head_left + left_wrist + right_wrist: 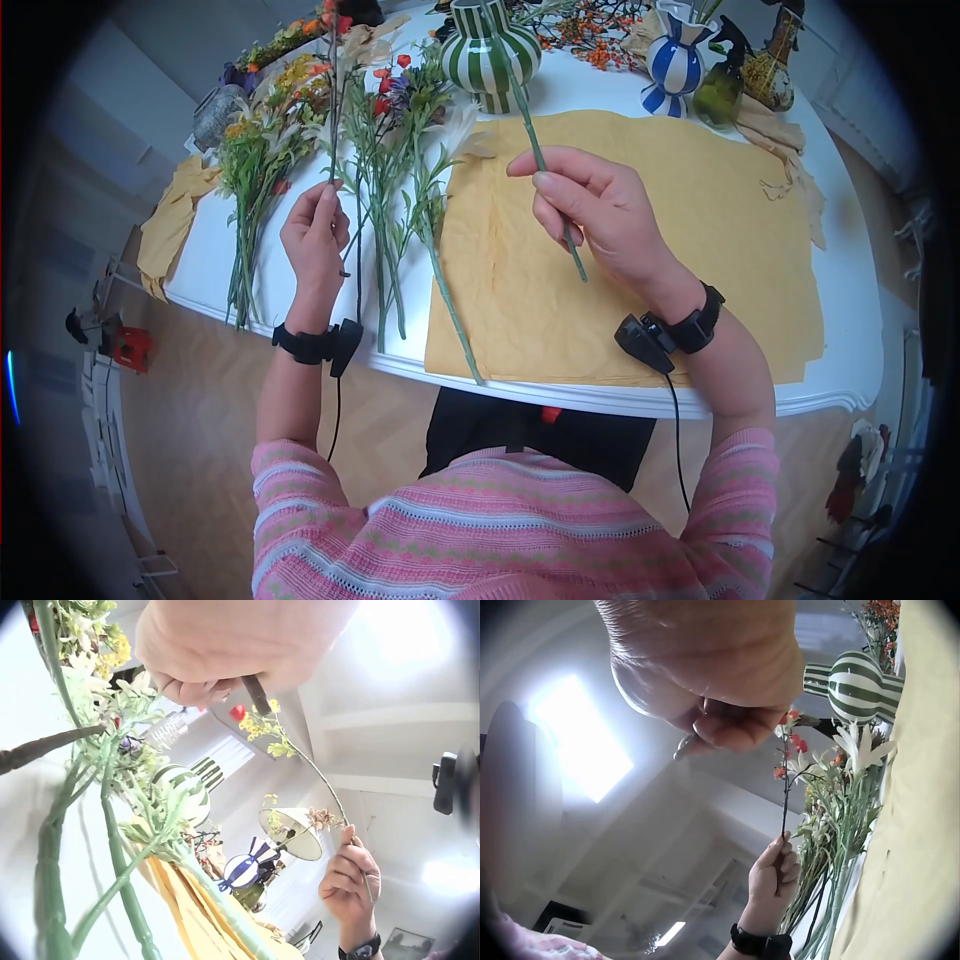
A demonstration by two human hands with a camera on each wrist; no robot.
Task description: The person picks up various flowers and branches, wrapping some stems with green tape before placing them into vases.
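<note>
Upright in my left hand (316,235) is a dark thin branch (333,120), pinched between thumb and fingers. Its small red blossoms (795,741) show in the right wrist view. My right hand (610,210) grips a green flower stem (528,125), tilted over the yellow-brown paper (650,270). In the left wrist view this stem carries yellow flowers (259,727) at its top. Both hands are raised above the table and apart. Several loose flower stems (385,240) lie on the white table (205,255) beside my left hand.
A green-striped vase (490,62) stands behind the paper. At the back right are a blue-striped vase (675,65) and a green bottle (718,95). Orange-berried branches (595,48) lie at the back, a flower bunch (250,190) and grey vase (218,115) at left.
</note>
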